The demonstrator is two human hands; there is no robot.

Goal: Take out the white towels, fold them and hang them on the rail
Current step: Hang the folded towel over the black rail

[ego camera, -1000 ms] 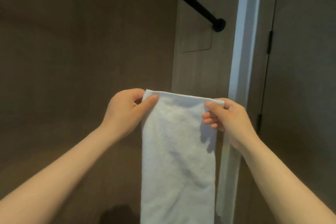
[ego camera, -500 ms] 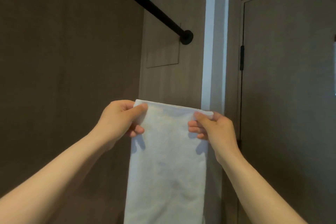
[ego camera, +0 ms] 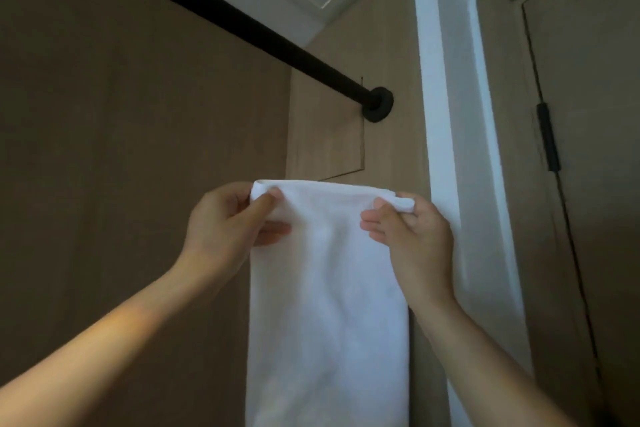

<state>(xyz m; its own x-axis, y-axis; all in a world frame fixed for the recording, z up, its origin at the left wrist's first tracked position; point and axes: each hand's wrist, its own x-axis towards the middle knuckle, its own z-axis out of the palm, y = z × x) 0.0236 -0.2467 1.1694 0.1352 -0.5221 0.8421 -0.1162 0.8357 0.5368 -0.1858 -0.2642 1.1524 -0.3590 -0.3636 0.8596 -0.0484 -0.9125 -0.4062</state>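
- The white towel (ego camera: 329, 288) is hanging as one long folded strip in front of the person. Its top edge is running roughly level between the two hands, below the black rail (ego camera: 221, 15) and not touching it.
- The left hand (ego camera: 225, 222) is pinching the top left corner, with the thumb lying on the near face and the fingers curling behind the cloth.
- The right hand (ego camera: 412, 232) is gripping the top right corner, which is bunching over its knuckles while the fingertips are showing on the near face.
- The rail is slanting from the upper left down to a round flange (ego camera: 378, 104) fixed on the end panel. Open air is separating the towel's top edge from the rail above it.
- On the left, the brown wall (ego camera: 121, 149) is standing behind the rail. On the right, a white frame post (ego camera: 436, 114) is running just beside the right hand, with a brown door (ego camera: 588, 201) beyond it.
- In view there are one towel, two hands, one rail, one flange, one door and one black hinge (ego camera: 548, 137).
- The towel's lower end is running off the bottom edge, and the rail's far end is leaving at the top left.
- Both forearms are being cut off at the lower corners, and the door is being cut off on the right.
- The left hand's fingers are mostly hiding behind the cloth.
- The towel is covering the lower part of a rectangular outline on the end panel.
- The number of layers in the fold is hard to make out.
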